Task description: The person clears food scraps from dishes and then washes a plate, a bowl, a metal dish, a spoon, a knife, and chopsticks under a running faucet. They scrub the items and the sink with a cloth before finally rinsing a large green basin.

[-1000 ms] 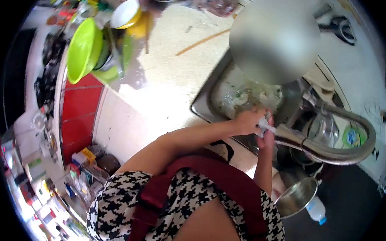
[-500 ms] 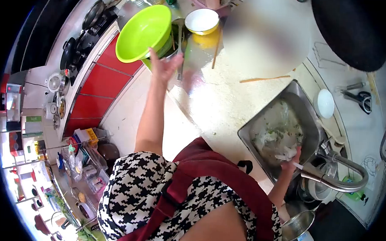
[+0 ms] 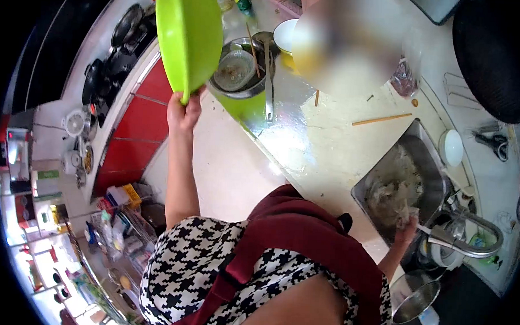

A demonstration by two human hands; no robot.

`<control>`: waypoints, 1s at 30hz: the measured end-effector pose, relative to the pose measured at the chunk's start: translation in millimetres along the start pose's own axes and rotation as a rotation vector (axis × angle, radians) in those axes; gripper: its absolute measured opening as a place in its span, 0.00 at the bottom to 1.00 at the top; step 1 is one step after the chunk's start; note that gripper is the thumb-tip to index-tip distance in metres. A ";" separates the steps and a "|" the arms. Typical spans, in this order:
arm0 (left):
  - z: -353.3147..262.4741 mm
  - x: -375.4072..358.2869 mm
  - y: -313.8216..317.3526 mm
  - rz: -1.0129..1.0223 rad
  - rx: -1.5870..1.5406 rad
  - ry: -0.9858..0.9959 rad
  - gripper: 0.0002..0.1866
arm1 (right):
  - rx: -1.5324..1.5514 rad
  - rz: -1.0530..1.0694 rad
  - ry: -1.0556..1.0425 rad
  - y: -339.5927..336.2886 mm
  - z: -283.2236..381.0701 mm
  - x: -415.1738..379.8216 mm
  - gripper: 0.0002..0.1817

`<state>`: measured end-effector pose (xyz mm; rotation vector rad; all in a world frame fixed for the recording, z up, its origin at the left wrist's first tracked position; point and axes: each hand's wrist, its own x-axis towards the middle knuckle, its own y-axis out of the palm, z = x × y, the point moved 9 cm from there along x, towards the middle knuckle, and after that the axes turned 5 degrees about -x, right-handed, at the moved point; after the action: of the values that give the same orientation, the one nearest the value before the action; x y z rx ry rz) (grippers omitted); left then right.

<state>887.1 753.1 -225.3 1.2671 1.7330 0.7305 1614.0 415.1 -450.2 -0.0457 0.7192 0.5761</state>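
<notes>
My left hand [image 3: 185,111] is closed on the rim of a lime-green plastic basin [image 3: 195,40], which it holds up tilted on its side. Just right of the basin, a metal bowl [image 3: 245,95] contains a smaller clear bowl [image 3: 233,70]. A long-handled metal spoon [image 3: 269,85] and a chopstick [image 3: 253,47] rest at that bowl. Over the steel sink [image 3: 363,192], my right hand [image 3: 406,229] is closed on a crumpled whitish thing [image 3: 408,214] whose kind I cannot make out. Cloudy water with pale, blurred material [image 3: 394,187] lies in the sink.
A tap [image 3: 469,241] arches at the sink's right edge, near a white bowl [image 3: 451,147]. A chopstick [image 3: 382,120] lies on the counter [image 3: 329,148]. Scissors [image 3: 495,145] and a black pan [image 3: 490,61] are farther right. A metal strainer or bowl [image 3: 418,302] stands below the sink.
My left hand has gone from open fingers beside the basin to gripping its rim. The basin is raised and tipped, uncovering the metal bowl. My right hand stays at the sink.
</notes>
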 end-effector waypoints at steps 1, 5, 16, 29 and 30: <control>9.3 -14.7 -2.1 0.020 -0.030 -0.100 0.16 | 0.039 0.110 -0.033 3.1 -1.6 7.4 0.14; 88.2 -79.1 -42.0 0.016 -0.197 -0.438 0.16 | -0.389 0.044 -0.463 -23.7 7.3 18.3 0.18; 399.4 -252.5 -38.3 0.182 0.672 -1.409 0.17 | 0.372 0.138 -0.218 47.8 50.1 -102.7 0.23; 548.9 -328.5 38.9 1.018 0.471 -1.417 0.19 | -0.846 -0.245 -1.246 43.8 108.4 -199.1 0.21; 555.7 -321.9 23.2 0.973 0.499 -1.463 0.20 | -0.857 -0.249 -1.252 43.2 111.8 -190.7 0.21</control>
<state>1429.2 441.8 -374.5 2.1557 0.0108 -0.2796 1544.7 385.6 -238.0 -0.5123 -0.7713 0.5158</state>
